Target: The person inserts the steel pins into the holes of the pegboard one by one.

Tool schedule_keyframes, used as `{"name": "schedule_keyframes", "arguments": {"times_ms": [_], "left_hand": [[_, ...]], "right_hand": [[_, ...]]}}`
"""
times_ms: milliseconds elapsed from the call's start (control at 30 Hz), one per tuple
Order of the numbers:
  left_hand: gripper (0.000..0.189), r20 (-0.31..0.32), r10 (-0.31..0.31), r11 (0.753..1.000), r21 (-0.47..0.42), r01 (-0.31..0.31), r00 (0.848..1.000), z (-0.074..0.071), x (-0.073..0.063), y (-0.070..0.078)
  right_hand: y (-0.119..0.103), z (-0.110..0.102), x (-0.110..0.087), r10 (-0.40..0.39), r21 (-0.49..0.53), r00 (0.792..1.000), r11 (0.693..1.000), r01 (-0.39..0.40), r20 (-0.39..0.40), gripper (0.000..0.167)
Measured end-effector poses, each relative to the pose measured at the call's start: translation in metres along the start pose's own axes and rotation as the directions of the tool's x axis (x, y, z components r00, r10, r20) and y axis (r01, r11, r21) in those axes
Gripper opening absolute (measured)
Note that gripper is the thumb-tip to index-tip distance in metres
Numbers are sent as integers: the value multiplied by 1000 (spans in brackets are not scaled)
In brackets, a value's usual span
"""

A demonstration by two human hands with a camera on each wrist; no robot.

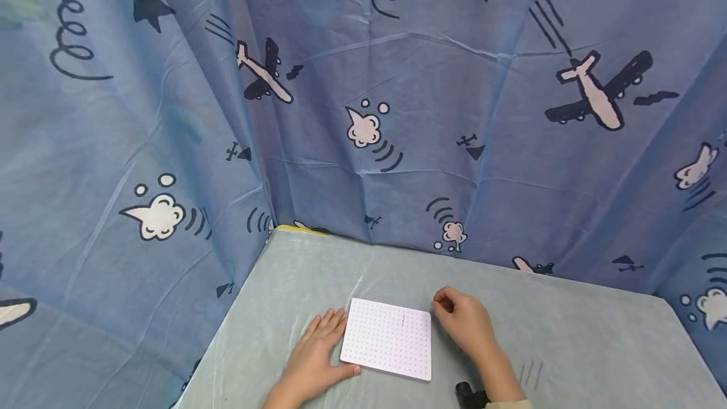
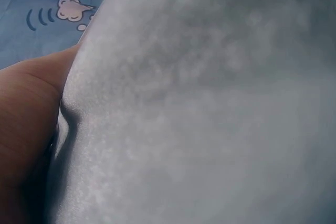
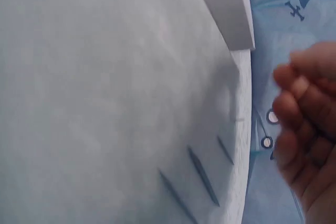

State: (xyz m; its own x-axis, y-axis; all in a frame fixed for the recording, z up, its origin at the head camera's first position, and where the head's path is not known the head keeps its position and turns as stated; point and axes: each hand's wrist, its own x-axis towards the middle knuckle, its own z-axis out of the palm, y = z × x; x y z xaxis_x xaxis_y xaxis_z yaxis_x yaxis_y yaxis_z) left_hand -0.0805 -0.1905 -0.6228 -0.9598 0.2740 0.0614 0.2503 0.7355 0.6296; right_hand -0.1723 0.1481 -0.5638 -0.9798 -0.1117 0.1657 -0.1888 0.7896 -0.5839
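A white rectangular pad (image 1: pixel 387 338) printed with a grid of small dots lies on the table, a short dark line near its upper right. My left hand (image 1: pixel 315 355) lies along its left side with the fingers spread and straight. The left thumb touches the pad's lower edge. Beside the upper right corner is my right hand (image 1: pixel 466 320), its fingers curled and thumb near the index tip. In the right wrist view that hand (image 3: pixel 310 124) shows nothing between its fingers, and the pad's thick white side (image 3: pixel 226 11) appears beyond. The left wrist view shows mostly tabletop.
A pale grey-green cloth (image 1: pixel 596 333) covers the table, with a few dark printed strokes (image 1: pixel 531 374) to the right. Blue patterned curtains (image 1: pixel 426 112) hang behind and at the sides. A black device (image 1: pixel 470 396) sits at the right wrist.
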Motion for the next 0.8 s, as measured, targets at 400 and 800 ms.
{"name": "schedule_keyframes", "arguments": {"times_ms": [400,800], "left_hand": [[112,-20,18,999,42,-17,1000,-1,0,-1],[111,-9,16,999,38,-16,1000,1,0,-1]], "right_hand": [[19,-9,12,150,-104,987,984,-145,49,11],[18,-4,24,237,-147,964,965,-219,123,22]]}}
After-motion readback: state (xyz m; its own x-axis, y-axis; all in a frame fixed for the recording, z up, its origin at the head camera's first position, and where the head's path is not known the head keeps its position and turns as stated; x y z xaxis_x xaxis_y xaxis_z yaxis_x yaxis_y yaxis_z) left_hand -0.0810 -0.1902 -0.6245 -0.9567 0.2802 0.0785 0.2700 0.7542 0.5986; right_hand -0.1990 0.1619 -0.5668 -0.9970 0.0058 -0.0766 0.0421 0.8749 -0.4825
